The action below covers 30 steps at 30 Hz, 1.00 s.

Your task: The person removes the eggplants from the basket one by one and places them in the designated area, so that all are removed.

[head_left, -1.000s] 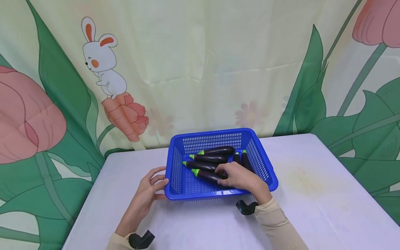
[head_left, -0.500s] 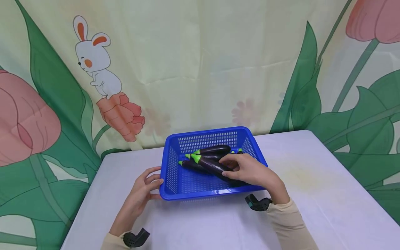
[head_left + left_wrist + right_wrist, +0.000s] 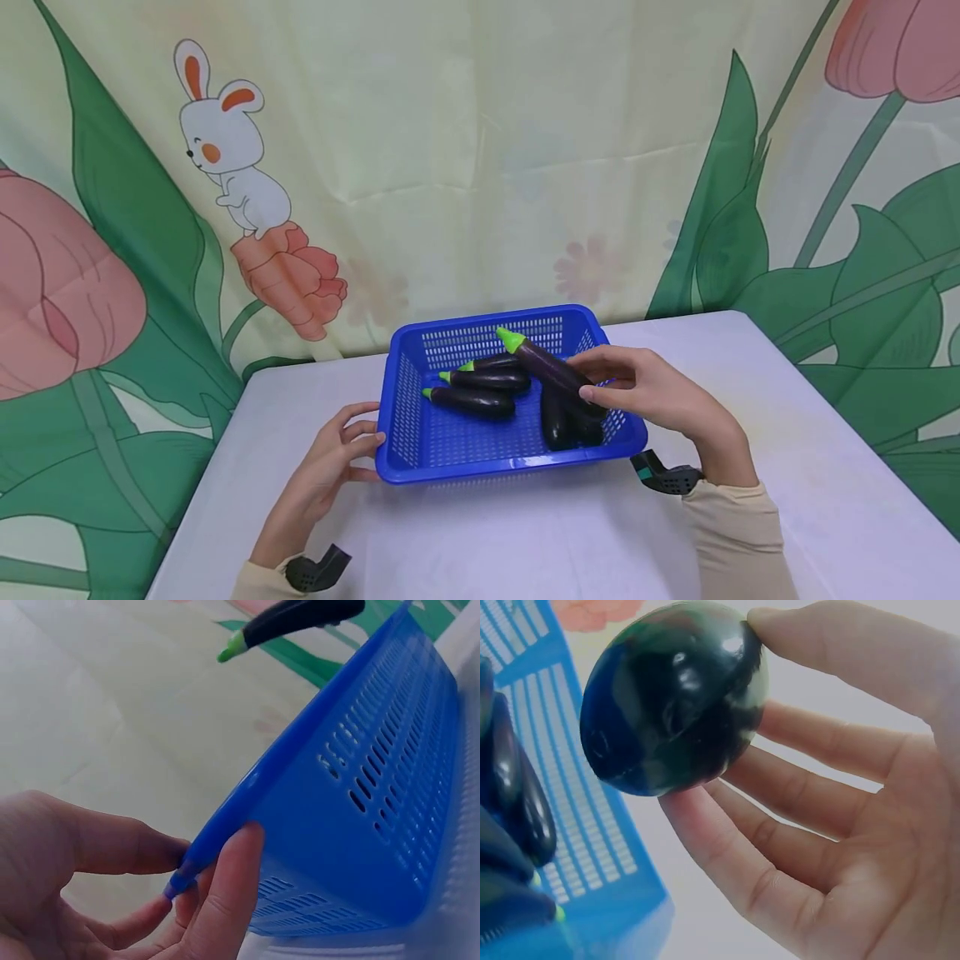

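Above the basket (image 3: 465,468), right hand (image 3: 663,390) pinches eggplant (image 3: 552,370); fingers (image 3: 613,355) apparently curled behind.

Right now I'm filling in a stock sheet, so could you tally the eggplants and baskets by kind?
Blue basket: 1
Eggplants: 6 (5 lying in the basket, 1 in the right hand)
Total: 7

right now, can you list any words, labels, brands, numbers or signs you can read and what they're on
None can be read in any view.
Blue basket: no lettering shows on it.
Eggplant in the right hand: no sticker or label shows.
Backdrop: printed pictures, such as the rabbit, but no words show.
Black wrist devices: too small to tell if they carry markings.
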Tool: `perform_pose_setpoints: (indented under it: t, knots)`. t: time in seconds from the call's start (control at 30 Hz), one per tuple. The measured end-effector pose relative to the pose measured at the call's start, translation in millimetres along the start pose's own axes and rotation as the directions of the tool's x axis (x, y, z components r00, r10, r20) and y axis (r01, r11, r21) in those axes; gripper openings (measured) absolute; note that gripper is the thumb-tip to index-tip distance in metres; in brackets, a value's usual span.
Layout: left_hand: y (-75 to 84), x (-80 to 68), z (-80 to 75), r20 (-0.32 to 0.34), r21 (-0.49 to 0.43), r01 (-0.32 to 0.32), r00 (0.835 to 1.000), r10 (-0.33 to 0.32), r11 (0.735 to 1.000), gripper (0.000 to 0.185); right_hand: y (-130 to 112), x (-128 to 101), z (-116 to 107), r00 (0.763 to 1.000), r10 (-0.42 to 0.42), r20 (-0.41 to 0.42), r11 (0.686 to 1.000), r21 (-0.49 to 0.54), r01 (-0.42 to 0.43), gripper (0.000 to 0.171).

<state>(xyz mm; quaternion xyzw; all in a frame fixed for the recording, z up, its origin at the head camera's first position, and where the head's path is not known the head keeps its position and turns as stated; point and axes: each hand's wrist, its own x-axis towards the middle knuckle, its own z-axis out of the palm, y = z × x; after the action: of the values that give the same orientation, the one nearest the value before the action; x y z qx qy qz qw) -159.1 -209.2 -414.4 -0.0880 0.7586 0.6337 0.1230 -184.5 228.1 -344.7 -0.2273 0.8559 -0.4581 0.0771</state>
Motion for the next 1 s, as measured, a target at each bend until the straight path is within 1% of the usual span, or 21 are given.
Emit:
perform_pose_setpoints:
  t: [0.1,0.23,0.37,0.6,0.8,1.0]
  knots:
    - [0.2,-1.5,-2.6,0.006,0.022,0.004,1.000,-0.004,1.000,0.067,7,-6,-10,0.999,0.003,-0.040,1.000,0.019,-0.002,0.037]
    - [0.3,-2.6,-5.5,0.037,0.046,0.001,0.999,-0.002,0.999,0.068,17,-15,-23,0.993,0.055,-0.101,0.998,0.016,-0.053,0.039]
    - [-0.1,-2.3,-6.5,0.070,0.052,-0.003,0.998,0.000,0.999,0.070,29,-23,-34,0.982,0.102,-0.156,0.995,0.006,-0.103,0.043]
    - [0.2,-2.9,-6.0,0.067,0.052,-0.006,0.998,0.002,0.999,0.069,49,-31,-51,0.960,0.177,-0.215,0.984,0.010,-0.179,0.052]
    - [0.0,-3.2,-5.4,0.059,0.056,-0.004,0.998,0.001,0.998,0.068,67,-33,-57,0.940,0.237,-0.247,0.971,0.027,-0.238,0.057]
    - [0.4,-3.3,-4.8,0.054,0.059,-0.003,0.999,0.000,0.998,0.067,83,-29,-54,0.916,0.312,-0.253,0.948,0.022,-0.317,0.065]
